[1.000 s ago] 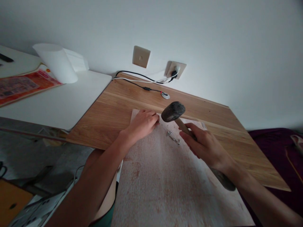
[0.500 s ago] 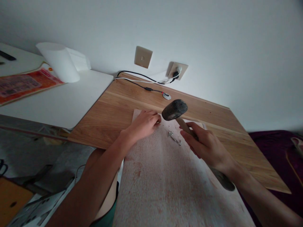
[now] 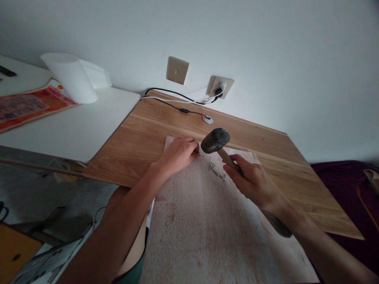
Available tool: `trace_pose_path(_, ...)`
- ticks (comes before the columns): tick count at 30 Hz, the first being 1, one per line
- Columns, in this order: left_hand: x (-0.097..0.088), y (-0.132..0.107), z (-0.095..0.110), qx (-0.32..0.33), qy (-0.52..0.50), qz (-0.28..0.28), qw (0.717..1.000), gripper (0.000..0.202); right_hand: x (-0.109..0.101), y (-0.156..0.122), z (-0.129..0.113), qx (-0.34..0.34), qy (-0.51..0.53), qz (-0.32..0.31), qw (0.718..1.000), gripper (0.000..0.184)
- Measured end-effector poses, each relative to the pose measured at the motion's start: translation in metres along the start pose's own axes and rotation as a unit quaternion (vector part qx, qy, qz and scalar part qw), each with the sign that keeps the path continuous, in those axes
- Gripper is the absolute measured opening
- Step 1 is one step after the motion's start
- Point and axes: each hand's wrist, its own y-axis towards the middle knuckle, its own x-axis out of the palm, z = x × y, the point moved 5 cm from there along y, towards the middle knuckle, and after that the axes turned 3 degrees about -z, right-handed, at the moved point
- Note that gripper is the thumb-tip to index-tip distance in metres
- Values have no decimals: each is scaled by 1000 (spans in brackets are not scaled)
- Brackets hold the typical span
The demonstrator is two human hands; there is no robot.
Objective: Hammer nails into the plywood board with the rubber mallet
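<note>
My right hand [image 3: 253, 179] is wrapped round the handle of a mallet [image 3: 215, 140], whose dark head is raised a little over the far part of a whitish, worn board [image 3: 192, 221]. My left hand [image 3: 184, 153] rests at the board's far left corner. Its fingers are curled into a pinch, and whatever is between them is too small or hidden to name. Between the two hands lie several small shiny metal pieces [image 3: 217, 172], which look like screws or nails. A row of tiny dark marks runs along the board's far edge.
The board lies on a wooden tabletop [image 3: 118, 154] against the wall. Black and white cables [image 3: 177, 99] run to a wall socket [image 3: 222, 86]. To the left, a white table [image 3: 97, 122] bears a white paper roll [image 3: 71, 79] and a red-orange packet [image 3: 32, 104].
The mallet head has come down slightly and a little to the left, with my right hand following. My left hand stays in the same place on the board.
</note>
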Motion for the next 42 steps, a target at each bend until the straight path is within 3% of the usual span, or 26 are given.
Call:
trace_pose_path(6, 1, 0, 1, 9, 2, 2, 1000, 10, 3, 1, -1, -19, -14, 5, 1000, 35)
trace_pose_path(13, 4, -1, 3, 36, 0, -8, 999, 17, -3, -3, -4, 5, 15, -1, 1000, 35)
trace_pose_path(17, 2, -3, 1, 13, -17, -6, 1000, 8, -7, -5, -10, 3, 23, 14, 1000, 35)
trace_pose_path(22, 1, -5, -1, -18, -17, 20, 999, 59, 2, 1, -9, -36, 5, -2, 999, 32)
trace_pose_path(26, 3, -4, -1, -13, -12, 22, 1000, 74, 4, 1, -2, -28, -4, -16, 999, 34)
trace_pose_path(34, -2, -7, 5, 20, -20, 22, 999, 61, -8, 2, 36, 35, -49, 32, 998, 35)
trace_pose_path(37, -3, -7, 6, 35, -18, 24, 999, 53, 0, 6, 54, 17, -83, 65, 994, 35)
trace_pose_path(42, -6, -8, 8, 58, -26, 35, 997, 30, 18, 6, 70, 31, -80, 70, 994, 40)
